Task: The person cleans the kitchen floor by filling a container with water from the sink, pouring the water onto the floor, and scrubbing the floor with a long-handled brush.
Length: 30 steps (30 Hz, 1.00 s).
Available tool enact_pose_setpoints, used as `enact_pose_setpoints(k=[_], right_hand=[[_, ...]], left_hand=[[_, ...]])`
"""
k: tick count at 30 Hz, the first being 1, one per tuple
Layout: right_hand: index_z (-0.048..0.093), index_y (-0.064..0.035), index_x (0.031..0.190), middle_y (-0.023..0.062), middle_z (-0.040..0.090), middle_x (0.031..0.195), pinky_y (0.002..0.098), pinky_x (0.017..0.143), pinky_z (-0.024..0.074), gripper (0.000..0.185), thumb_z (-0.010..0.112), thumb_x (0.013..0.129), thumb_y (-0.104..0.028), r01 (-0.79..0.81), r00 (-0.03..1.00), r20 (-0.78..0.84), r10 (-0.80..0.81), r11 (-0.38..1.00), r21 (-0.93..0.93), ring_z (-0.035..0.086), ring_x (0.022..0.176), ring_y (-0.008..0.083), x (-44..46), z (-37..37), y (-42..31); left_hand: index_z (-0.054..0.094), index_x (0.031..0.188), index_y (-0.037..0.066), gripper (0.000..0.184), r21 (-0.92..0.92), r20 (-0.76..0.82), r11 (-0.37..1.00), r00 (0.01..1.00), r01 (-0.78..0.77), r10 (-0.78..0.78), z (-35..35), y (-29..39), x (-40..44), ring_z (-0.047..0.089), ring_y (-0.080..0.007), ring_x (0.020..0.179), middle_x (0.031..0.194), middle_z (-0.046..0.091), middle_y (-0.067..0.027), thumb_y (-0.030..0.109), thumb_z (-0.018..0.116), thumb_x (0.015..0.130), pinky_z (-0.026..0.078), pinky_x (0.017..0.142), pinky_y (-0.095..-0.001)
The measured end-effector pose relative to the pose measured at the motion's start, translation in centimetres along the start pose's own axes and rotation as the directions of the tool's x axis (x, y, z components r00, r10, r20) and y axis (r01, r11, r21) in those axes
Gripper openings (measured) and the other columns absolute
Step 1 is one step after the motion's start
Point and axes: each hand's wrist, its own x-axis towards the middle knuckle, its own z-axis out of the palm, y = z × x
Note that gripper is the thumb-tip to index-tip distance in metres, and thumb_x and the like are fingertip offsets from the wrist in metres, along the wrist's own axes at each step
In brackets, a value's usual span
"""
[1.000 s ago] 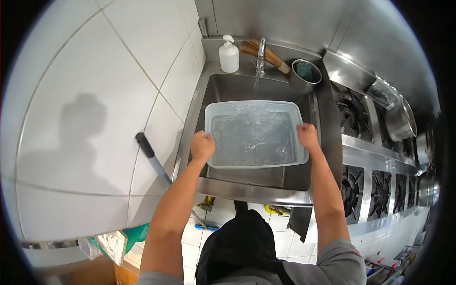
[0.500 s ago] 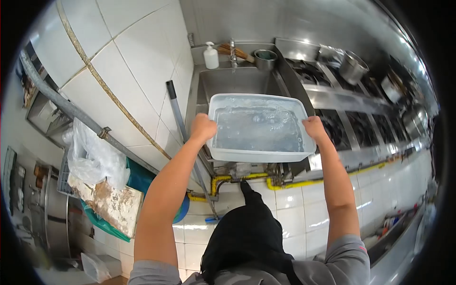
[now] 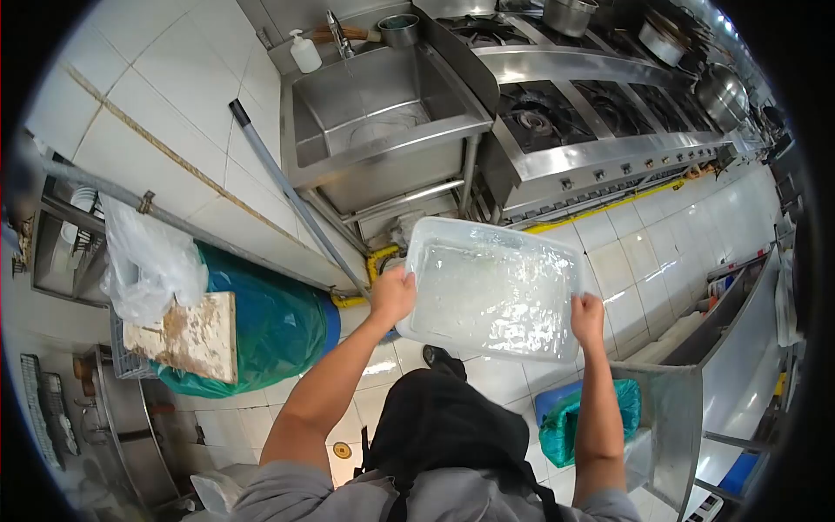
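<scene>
A translucent plastic tub (image 3: pixel 487 287) with clear water in it is held out in front of my body, above the tiled floor. My left hand (image 3: pixel 394 296) is closed on the rim of its left end. The right end is gripped by my right hand (image 3: pixel 588 317), fingers wrapped at the edge. The tub tilts slightly, its right side lower in the view. Beyond it stands the steel sink (image 3: pixel 391 148), with the tap (image 3: pixel 340 39) running a thin stream into the basin.
A gas stove (image 3: pixel 600 104) with pots stands right of the sink. At left a stained board (image 3: pixel 187 339) and plastic bags (image 3: pixel 152 261) lie over a green-lined bin (image 3: pixel 261 322). A pole (image 3: pixel 296 196) leans on the wall. Another green-lined bin (image 3: pixel 565 426) is by my right arm.
The tub has moved away from the sink, back toward my body and to the right, with both hands still on it. My view has turned right, and the sink basin is now uncovered.
</scene>
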Motion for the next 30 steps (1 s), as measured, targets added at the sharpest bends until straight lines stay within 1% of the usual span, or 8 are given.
enact_pose_setpoints(k=[2,3,11,20,22,24,28,30], right_hand=[[0.052,0.0062,0.067,0.0243,0.051,0.059,0.0448,0.053,0.0395,0.034,0.060,0.090,-0.017,-0.166,0.985,-0.039,0.165,0.986,-0.019,0.049,0.051,0.0323,-5.2,-1.7,3.5],[0.052,0.0062,0.067,0.0243,0.051,0.059,0.0448,0.053,0.0395,0.034,0.060,0.090,-0.017,-0.185,0.982,-0.041,0.184,0.983,-0.013,0.049,0.051,0.0323,-7.6,-2.6,5.0],[0.061,0.0062,0.080,0.0250,0.062,0.070,0.0414,0.061,0.0475,0.027,0.057,0.093,-0.017,-0.378,0.903,-0.195,0.382,0.924,0.062,0.065,0.064,0.0329,-25.5,-7.8,15.2],[0.056,0.0046,0.073,0.0138,0.051,0.056,0.0379,0.051,0.0378,0.034,0.057,0.096,-0.020,-0.534,0.804,-0.309,0.508,0.846,0.002,0.044,0.052,0.0175,-42.2,-7.8,24.5],[0.055,0.0043,0.072,0.0132,0.050,0.056,0.0378,0.051,0.0373,0.034,0.057,0.096,-0.020,-0.585,0.772,-0.304,0.558,0.811,0.003,0.044,0.052,0.0173,-44.4,-7.5,25.1],[0.052,0.0034,0.069,0.0049,0.051,0.059,0.0329,0.053,0.0374,0.037,0.054,0.098,-0.019,-0.647,0.748,-0.248,0.616,0.761,-0.059,0.043,0.057,0.0108,-45.1,-6.7,25.3],[0.052,0.0034,0.069,0.0078,0.051,0.058,0.0351,0.053,0.0387,0.036,0.055,0.097,-0.018,-0.656,0.739,-0.245,0.628,0.753,-0.047,0.044,0.055,0.0138,-42.5,-2.9,24.8],[0.052,0.0038,0.069,0.0131,0.051,0.057,0.0382,0.054,0.0397,0.033,0.057,0.095,-0.017,-0.599,0.798,-0.215,0.563,0.780,-0.181,0.045,0.053,0.0183,-39.3,-0.1,25.1]], left_hand=[[0.059,0.075,-0.001,0.026,-0.014,0.017,0.998,0.998,-0.067,0.067,3.3,-0.7,-3.0,0.061,-0.0437,0.070,0.071,0.061,-0.0240,0.021,0.064,0.086,0.047,0.063,-0.0489],[0.059,0.075,-0.001,0.026,-0.028,0.024,0.989,0.989,-0.147,0.148,4.7,-0.7,-4.4,0.061,-0.0440,0.070,0.070,0.061,-0.0242,0.021,0.064,0.086,0.047,0.062,-0.0490],[0.051,0.068,0.000,0.031,-0.033,0.203,0.962,0.941,-0.271,0.272,15.7,-2.0,-16.5,0.058,-0.0439,0.060,0.061,0.056,-0.0227,0.020,0.064,0.087,0.043,0.054,-0.0491],[0.049,0.071,0.000,0.030,-0.156,0.443,0.955,0.847,-0.250,0.294,25.4,-5.6,-26.1,0.058,-0.0454,0.061,0.061,0.056,-0.0237,0.019,0.063,0.089,0.043,0.053,-0.0506],[0.044,0.067,0.001,0.035,-0.213,0.443,0.947,0.840,-0.240,0.313,27.4,-7.2,-27.1,0.056,-0.0444,0.057,0.057,0.050,-0.0227,0.019,0.063,0.090,0.039,0.048,-0.0485],[0.044,0.067,0.000,0.035,-0.205,0.479,0.955,0.829,-0.214,0.289,28.9,-9.4,-27.3,0.056,-0.0447,0.057,0.057,0.050,-0.0230,0.019,0.064,0.090,0.039,0.048,-0.0487],[0.045,0.068,0.000,0.035,-0.187,0.521,0.971,0.824,-0.146,0.224,31.1,-14.1,-25.1,0.056,-0.0452,0.058,0.058,0.051,-0.0232,0.019,0.065,0.089,0.039,0.048,-0.0488],[0.046,0.069,0.000,0.033,-0.180,0.499,0.976,0.844,-0.121,0.197,32.0,-16.9,-22.3,0.056,-0.0453,0.058,0.058,0.052,-0.0227,0.019,0.066,0.088,0.039,0.048,-0.0488]])
